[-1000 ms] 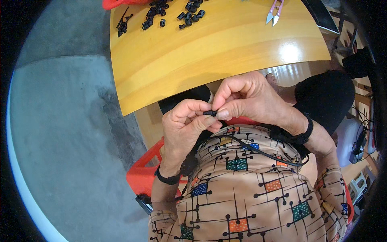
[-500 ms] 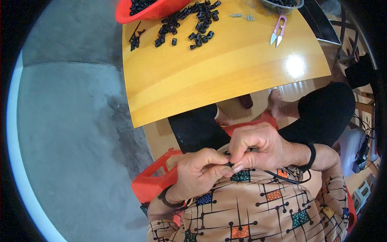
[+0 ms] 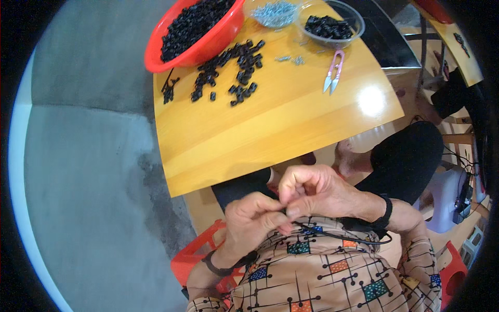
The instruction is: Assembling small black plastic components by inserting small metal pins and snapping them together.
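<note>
My left hand and my right hand meet in front of my lap, thumbs and fingers pinched together. A small dark piece shows between the fingertips. The fingers cover most of it, so its kind cannot be told. A thin black cord curves below my right hand toward the wrist. On the table ahead lie several small black plastic parts in loose clusters, apart from both hands. Pink-handled thread snips rest to their right, blades toward me.
On the yellow wooden table stand a red basin heaped with black parts, a clear bowl of black pieces and a tub of small metal springs. Loose springs and a black sprig-like piece lie nearby. Another person's dark-clad leg is at right.
The view has tipped up, so more of the basin, bowl and spring tub shows. Both hands remain pinched together, with the fingers slightly shifted.
</note>
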`<action>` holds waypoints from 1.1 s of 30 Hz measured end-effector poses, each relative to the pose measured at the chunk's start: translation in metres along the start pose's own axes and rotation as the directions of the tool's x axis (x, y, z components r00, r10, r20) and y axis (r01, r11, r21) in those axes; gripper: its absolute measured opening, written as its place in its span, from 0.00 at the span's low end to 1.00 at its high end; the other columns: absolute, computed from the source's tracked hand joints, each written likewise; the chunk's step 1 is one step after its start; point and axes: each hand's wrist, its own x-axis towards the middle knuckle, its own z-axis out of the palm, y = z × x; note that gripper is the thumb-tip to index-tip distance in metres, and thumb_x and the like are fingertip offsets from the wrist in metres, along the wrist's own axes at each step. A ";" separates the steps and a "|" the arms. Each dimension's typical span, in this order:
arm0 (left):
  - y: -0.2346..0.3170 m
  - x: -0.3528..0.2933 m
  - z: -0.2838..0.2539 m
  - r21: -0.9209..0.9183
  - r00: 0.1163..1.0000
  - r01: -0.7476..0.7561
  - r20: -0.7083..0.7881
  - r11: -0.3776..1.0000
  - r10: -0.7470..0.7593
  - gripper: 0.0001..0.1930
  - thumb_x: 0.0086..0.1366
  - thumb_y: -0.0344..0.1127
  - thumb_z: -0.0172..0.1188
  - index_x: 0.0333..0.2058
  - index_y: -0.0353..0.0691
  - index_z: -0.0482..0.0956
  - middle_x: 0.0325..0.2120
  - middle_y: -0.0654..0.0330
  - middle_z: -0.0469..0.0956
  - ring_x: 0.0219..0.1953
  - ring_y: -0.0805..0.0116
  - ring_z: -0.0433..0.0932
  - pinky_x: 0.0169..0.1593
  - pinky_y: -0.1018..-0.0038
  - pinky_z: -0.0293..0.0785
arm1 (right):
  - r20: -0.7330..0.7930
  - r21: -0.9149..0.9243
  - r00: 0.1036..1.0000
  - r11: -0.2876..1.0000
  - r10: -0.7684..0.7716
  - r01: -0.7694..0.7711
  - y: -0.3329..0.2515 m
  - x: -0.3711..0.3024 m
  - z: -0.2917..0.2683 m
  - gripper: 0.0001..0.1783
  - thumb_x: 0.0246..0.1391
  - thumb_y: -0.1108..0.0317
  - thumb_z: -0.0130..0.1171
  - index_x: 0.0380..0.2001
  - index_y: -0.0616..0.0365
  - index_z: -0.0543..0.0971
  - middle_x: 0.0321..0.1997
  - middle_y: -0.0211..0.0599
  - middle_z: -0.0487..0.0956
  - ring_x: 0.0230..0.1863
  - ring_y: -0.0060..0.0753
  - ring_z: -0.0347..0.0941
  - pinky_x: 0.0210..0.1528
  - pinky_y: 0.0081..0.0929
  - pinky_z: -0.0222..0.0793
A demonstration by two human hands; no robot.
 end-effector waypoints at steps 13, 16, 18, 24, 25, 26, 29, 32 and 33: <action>0.023 0.083 -0.060 0.340 0.913 -0.128 -0.326 0.932 0.245 0.12 0.62 0.28 0.56 0.43 0.29 0.74 0.30 0.54 0.78 0.27 0.73 0.77 0.31 0.81 0.75 | 0.220 -0.971 0.555 -0.237 -0.802 0.042 -0.120 0.019 -0.056 0.05 0.46 0.74 0.60 0.28 0.59 0.75 0.21 0.37 0.74 0.23 0.32 0.74 0.27 0.25 0.69; 0.022 0.110 -0.082 0.424 0.890 -0.106 -0.363 0.900 0.275 0.12 0.61 0.30 0.56 0.43 0.31 0.74 0.30 0.58 0.76 0.25 0.75 0.75 0.28 0.81 0.74 | 0.202 -0.942 0.495 -0.306 -0.845 -0.139 -0.155 0.021 -0.081 0.06 0.46 0.74 0.60 0.31 0.60 0.77 0.22 0.38 0.76 0.21 0.29 0.74 0.25 0.23 0.69; 0.017 0.124 -0.093 0.418 0.891 -0.105 -0.364 0.902 0.273 0.12 0.61 0.29 0.57 0.43 0.32 0.74 0.29 0.59 0.76 0.25 0.77 0.74 0.27 0.82 0.73 | 0.191 -0.922 0.568 -0.345 -0.800 -0.175 -0.163 0.028 -0.096 0.07 0.52 0.75 0.57 0.36 0.59 0.77 0.29 0.33 0.79 0.27 0.19 0.73 0.27 0.18 0.69; 0.016 0.144 -0.083 0.504 0.892 -0.022 -0.381 0.864 0.245 0.12 0.57 0.26 0.59 0.42 0.34 0.76 0.28 0.65 0.73 0.25 0.79 0.72 0.26 0.83 0.70 | 0.056 -0.998 0.568 -0.064 -0.821 0.007 -0.135 0.027 -0.089 0.09 0.49 0.74 0.60 0.36 0.59 0.78 0.28 0.40 0.80 0.27 0.30 0.78 0.30 0.21 0.71; 0.019 0.146 -0.082 0.559 0.884 0.023 -0.398 0.829 0.244 0.12 0.56 0.26 0.60 0.41 0.35 0.77 0.28 0.65 0.73 0.26 0.78 0.72 0.28 0.83 0.70 | 0.050 -0.997 0.644 -0.073 -0.763 -0.008 -0.132 0.028 -0.082 0.10 0.47 0.73 0.61 0.36 0.60 0.78 0.29 0.42 0.80 0.28 0.32 0.78 0.31 0.23 0.72; 0.013 0.149 -0.089 0.560 0.884 0.027 -0.400 0.828 0.241 0.12 0.56 0.26 0.60 0.41 0.35 0.77 0.28 0.65 0.73 0.26 0.78 0.72 0.28 0.83 0.70 | 0.059 -0.996 0.701 -0.093 -0.711 -0.011 -0.124 0.030 -0.076 0.10 0.45 0.72 0.62 0.34 0.59 0.79 0.29 0.44 0.79 0.29 0.36 0.78 0.32 0.26 0.72; 0.003 0.161 -0.103 0.763 0.854 -0.116 -0.251 0.636 0.457 0.12 0.53 0.28 0.64 0.38 0.34 0.79 0.28 0.65 0.73 0.28 0.76 0.73 0.32 0.83 0.71 | 0.053 -0.997 0.800 -0.073 -0.597 0.012 -0.101 0.037 -0.061 0.10 0.42 0.72 0.62 0.31 0.60 0.78 0.29 0.45 0.79 0.29 0.42 0.77 0.31 0.30 0.73; 0.004 0.166 -0.092 0.838 0.833 -0.102 -0.222 0.535 0.507 0.14 0.47 0.32 0.69 0.33 0.35 0.80 0.25 0.59 0.75 0.27 0.70 0.76 0.32 0.75 0.73 | 0.099 -0.995 0.865 -0.034 -0.492 0.095 -0.072 0.038 -0.065 0.07 0.43 0.72 0.60 0.29 0.61 0.77 0.28 0.45 0.78 0.29 0.47 0.76 0.30 0.35 0.72; 0.006 0.167 -0.088 0.864 0.818 -0.099 -0.212 0.493 0.535 0.15 0.46 0.33 0.69 0.33 0.36 0.81 0.24 0.59 0.75 0.27 0.69 0.76 0.32 0.75 0.73 | 0.077 -0.997 0.897 -0.047 -0.435 0.063 -0.066 0.037 -0.065 0.07 0.44 0.71 0.58 0.28 0.61 0.76 0.28 0.44 0.77 0.29 0.48 0.75 0.30 0.37 0.71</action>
